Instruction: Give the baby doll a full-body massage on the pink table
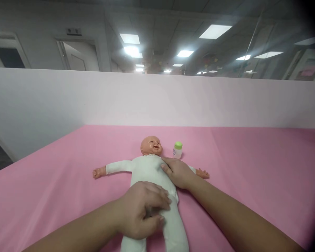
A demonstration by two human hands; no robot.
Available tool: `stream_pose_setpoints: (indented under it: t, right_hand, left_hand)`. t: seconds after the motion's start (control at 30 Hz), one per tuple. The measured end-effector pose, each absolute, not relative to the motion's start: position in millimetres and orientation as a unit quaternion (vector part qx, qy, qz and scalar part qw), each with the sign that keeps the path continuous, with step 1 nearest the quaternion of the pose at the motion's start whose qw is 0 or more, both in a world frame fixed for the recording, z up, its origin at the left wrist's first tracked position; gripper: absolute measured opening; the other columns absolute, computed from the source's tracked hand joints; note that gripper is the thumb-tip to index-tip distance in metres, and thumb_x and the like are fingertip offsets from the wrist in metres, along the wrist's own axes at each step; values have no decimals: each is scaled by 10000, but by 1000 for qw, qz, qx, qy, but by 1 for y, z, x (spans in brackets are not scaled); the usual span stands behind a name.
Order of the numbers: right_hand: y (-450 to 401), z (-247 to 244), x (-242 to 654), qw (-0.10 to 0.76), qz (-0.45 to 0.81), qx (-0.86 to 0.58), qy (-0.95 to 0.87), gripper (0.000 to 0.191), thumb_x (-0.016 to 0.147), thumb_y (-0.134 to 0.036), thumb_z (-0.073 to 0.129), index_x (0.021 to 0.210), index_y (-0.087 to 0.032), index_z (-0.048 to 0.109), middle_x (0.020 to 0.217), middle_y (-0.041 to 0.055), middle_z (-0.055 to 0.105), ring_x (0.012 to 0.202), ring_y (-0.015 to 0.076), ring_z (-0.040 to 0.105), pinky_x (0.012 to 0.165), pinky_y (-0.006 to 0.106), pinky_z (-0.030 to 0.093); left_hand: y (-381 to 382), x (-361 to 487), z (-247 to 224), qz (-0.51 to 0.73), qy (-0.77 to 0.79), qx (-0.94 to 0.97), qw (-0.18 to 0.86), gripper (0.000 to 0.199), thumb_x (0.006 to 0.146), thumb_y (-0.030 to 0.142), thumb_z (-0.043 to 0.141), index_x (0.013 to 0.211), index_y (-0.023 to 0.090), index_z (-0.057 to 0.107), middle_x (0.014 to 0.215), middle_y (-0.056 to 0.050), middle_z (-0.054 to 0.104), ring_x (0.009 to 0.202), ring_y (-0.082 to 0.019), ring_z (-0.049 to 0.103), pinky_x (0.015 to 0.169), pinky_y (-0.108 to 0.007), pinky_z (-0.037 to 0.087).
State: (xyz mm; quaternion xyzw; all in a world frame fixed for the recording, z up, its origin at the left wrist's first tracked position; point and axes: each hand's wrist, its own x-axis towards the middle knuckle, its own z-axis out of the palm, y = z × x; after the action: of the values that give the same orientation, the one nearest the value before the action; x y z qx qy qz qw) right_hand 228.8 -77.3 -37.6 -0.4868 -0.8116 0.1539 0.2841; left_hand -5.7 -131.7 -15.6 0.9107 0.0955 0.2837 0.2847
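Baby doll (144, 168) in a white suit lies on its back directly under both hands, its head away from the person and its legs towards them. The left hand (144, 210) is over the hips and upper legs, fingers loosely curled and thumb set apart from them, with a gap between; nothing shows in its grasp. It is slightly blurred, and whether its fingertips press on the cloth is hard to tell. The right hand (180, 171) lies against the side of the chest near the shoulder, fingers fairly straight and thumb on the suit; whether it grips the cloth or the arm beneath cannot be told. Both doll arms spread outward, one partly hidden behind the right hand.

Just beyond the right hand, beside the doll's head but apart from it, a small bottle (177, 151) stands upright with its green cap on. Its body is translucent and whitish; the contents cannot be made out. Under everything spreads a pink cover (68, 182), bounded at the back by a white panel (157, 101). Past that are a door (78, 61) and lit ceiling lights (215, 31).
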Motion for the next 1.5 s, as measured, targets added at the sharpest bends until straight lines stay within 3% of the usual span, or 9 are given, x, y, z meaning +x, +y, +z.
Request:
stream_pose_setpoints:
  t: [0.2, 0.33, 0.57, 0.67, 0.83, 0.97, 1.17, 1.33, 1.5]
  right_hand:
    - [-76, -39, 228, 280, 157, -477, -818, 394, 1079, -461, 371, 1265, -284, 670, 1213, 51, 742, 1103, 259, 669, 906, 371, 485]
    - [-78, -39, 227, 281, 153, -482, -816, 372, 1067, -462, 400, 1226, -262, 671, 1202, 59, 740, 1101, 271, 661, 904, 376, 484]
    - [-81, -35, 230, 273, 161, -478, -819, 386, 1051, -431, 423, 1353, -306, 628, 1301, 37, 713, 1166, 277, 656, 954, 415, 506]
    - [-86, -34, 228, 287, 113, -478, -822, 427, 1024, -416, 467, 1377, -245, 635, 1400, 84, 663, 1295, 301, 597, 1090, 472, 450]
    - [-126, -26, 209, 303, 133, -242, -912, 418, 999, -325, 487, 1374, -239, 650, 1388, 37, 679, 1361, 224, 566, 1235, 395, 317]
    - [-150, -24, 195, 262, 210, -138, -932, 550, 990, -490, 559, 1496, -274, 542, 1491, 28, 601, 1400, 213, 538, 1245, 364, 297]
    - [-119, -32, 207, 215, 174, -297, -914, 686, 984, -649, 535, 1576, -319, 433, 1672, 54, 338, 1580, 303, 225, 1292, 541, 58]
    - [-95, -38, 217, 193, 184, -395, -879, 697, 1005, -668, 465, 1613, -350, 343, 1724, 28, 189, 1605, 313, 96, 1281, 590, 52]
    - [-85, -47, 218, 211, 166, -464, -844, 718, 1009, -687, 421, 1619, -320, 332, 1716, 58, 229, 1594, 301, 167, 1275, 578, 118]
  left_hand:
    - [-98, -14, -27, 238, 246, 918, 202, 478, 981, 374, 595, 1449, 276, 609, 1494, -58, 599, 1446, -284, 479, 1246, -488, 336]
    - [-68, -24, -38, 244, 354, 885, 181, 541, 1010, 496, 522, 1501, 271, 560, 1588, -48, 493, 1524, -292, 362, 1272, -510, 280]
    - [-43, -35, -47, 309, 460, 810, 191, 634, 982, 586, 513, 1491, 211, 555, 1508, -96, 580, 1379, -312, 545, 1172, -474, 424]
    - [-40, -40, -45, 310, 476, 799, 197, 620, 973, 592, 520, 1454, 208, 589, 1449, -100, 631, 1316, -315, 597, 1114, -452, 474]
    - [-38, -44, -43, 303, 460, 810, 203, 558, 1007, 550, 465, 1435, 221, 606, 1449, -64, 637, 1332, -282, 590, 1143, -420, 446]
    - [-36, -45, -43, 302, 464, 806, 210, 559, 1013, 552, 450, 1422, 208, 616, 1455, -61, 633, 1348, -275, 578, 1162, -413, 426]
    - [-37, -43, -44, 299, 465, 800, 232, 556, 1016, 544, 440, 1433, 215, 602, 1460, -74, 627, 1343, -282, 579, 1145, -428, 440]
    - [-40, -41, -47, 306, 482, 795, 203, 593, 1013, 535, 454, 1505, 210, 521, 1518, -91, 573, 1392, -283, 536, 1173, -441, 405]
    - [-43, -36, -48, 311, 493, 792, 181, 578, 1008, 506, 462, 1494, 202, 529, 1485, -94, 603, 1366, -295, 559, 1155, -449, 426]
